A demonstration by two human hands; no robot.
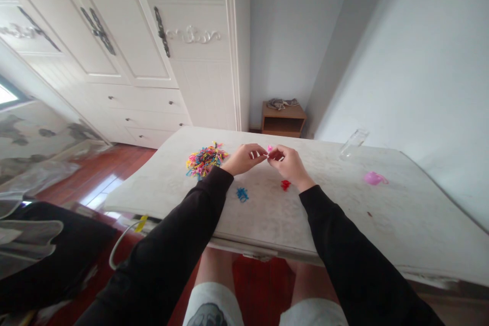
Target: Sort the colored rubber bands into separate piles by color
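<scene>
My left hand (245,158) and my right hand (287,163) meet fingertip to fingertip above the white table (275,219). Both are closed in a pinch, and what sits between the fingertips is too small to name. Just behind them shows a bit of bright pink (270,147), partly covered by the fingers. Beside my left wrist lies a heap of small multicoloured bands (205,159). A small blue cluster (242,194) rests in front of my left hand. Close to my right wrist is a small red cluster (285,184).
To the right, a clear jar (353,143) stands near the table's far edge. A pink rounded item (374,178) with a small loop lies nearer. Beyond the table are a white wardrobe (198,76) and a low wooden nightstand (282,123) with a cloth on top.
</scene>
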